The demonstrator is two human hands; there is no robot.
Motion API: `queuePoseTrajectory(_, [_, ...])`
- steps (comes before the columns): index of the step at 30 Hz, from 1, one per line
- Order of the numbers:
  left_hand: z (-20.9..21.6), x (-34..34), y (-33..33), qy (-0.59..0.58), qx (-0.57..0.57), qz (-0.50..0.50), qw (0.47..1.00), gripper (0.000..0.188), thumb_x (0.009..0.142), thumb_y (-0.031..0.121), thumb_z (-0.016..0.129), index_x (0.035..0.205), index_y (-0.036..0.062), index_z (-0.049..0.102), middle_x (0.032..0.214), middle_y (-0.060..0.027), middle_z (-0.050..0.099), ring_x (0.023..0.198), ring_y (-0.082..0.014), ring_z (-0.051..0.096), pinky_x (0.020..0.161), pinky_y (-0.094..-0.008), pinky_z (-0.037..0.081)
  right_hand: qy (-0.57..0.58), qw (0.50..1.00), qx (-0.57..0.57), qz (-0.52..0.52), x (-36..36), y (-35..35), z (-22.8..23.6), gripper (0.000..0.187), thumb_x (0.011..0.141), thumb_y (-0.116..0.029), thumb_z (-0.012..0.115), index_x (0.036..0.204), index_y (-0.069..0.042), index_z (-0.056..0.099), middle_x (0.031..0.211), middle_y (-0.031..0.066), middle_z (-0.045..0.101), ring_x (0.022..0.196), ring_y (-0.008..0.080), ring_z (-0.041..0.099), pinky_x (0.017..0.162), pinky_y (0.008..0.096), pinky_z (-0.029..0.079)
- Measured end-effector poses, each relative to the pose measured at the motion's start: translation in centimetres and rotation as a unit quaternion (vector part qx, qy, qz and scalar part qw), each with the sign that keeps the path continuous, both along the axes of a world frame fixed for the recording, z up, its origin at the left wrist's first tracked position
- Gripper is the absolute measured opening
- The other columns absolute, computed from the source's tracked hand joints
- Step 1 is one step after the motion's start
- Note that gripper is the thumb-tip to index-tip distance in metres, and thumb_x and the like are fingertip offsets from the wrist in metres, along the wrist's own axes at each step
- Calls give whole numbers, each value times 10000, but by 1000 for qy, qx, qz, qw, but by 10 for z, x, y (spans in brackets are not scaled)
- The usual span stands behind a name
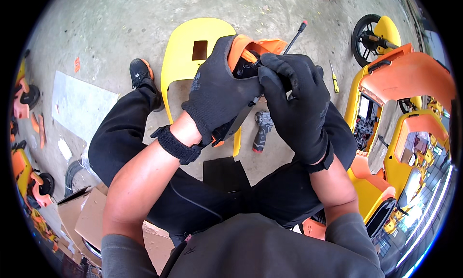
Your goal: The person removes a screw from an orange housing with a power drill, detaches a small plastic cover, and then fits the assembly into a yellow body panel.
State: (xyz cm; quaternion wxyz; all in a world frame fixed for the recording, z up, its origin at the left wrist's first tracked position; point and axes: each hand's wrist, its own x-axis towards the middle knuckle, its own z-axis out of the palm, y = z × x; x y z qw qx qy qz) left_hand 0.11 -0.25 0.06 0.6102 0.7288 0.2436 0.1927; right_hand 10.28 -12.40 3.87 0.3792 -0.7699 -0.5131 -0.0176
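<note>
- gripping one orange-black part (236, 50) above the floor (120, 22): left hand (222, 87)
- curled at its edge: right hand (301, 102), grasp i cannot tell
- one drill (262, 129), one screwdriver (335, 85) lying below
- inside the part: orange cables (249, 56)

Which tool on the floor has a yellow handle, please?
The slim screwdriver, to the right of the right hand; the pistol-shaped power tool has a dark grey handle.

12 o'clock: curved orange plastic shell (236, 52), smooth, low gloss | 11 o'clock: arched yellow plastic panel (181, 44), smooth, satin | 12 and 2 o'clock: black cloth left glove (219, 87) and black cloth right glove (300, 102), matt | 10 o'clock: grey concrete floor (99, 37), rough | 8 o'clock: brown cardboard box (91, 215), matt | 7 o'clock: black cloth trousers (176, 205), matt
</note>
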Motion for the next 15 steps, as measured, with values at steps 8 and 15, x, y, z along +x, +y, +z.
queuePoseTrajectory(8, [-1,-2,-3,10,-9,7,1000,515,775,159,784,1222,37,559,1060,-119,663,968,-229,673,872,-325,534,119,992,-45,-23,-6,-1,7,227,791,-28,754,1000,-41,668,886,104,653,831,291,652,722,364,532])
queuePoseTrajectory(15, [5,-1,-5,26,4,19,999,534,773,127,778,1246,18,555,1108,-129,655,1011,-238,658,915,-326,520,24,999,-34,-16,-4,-2,-1,229,784,-45,769,993,-45,677,889,86,664,805,275,649,736,358,501])
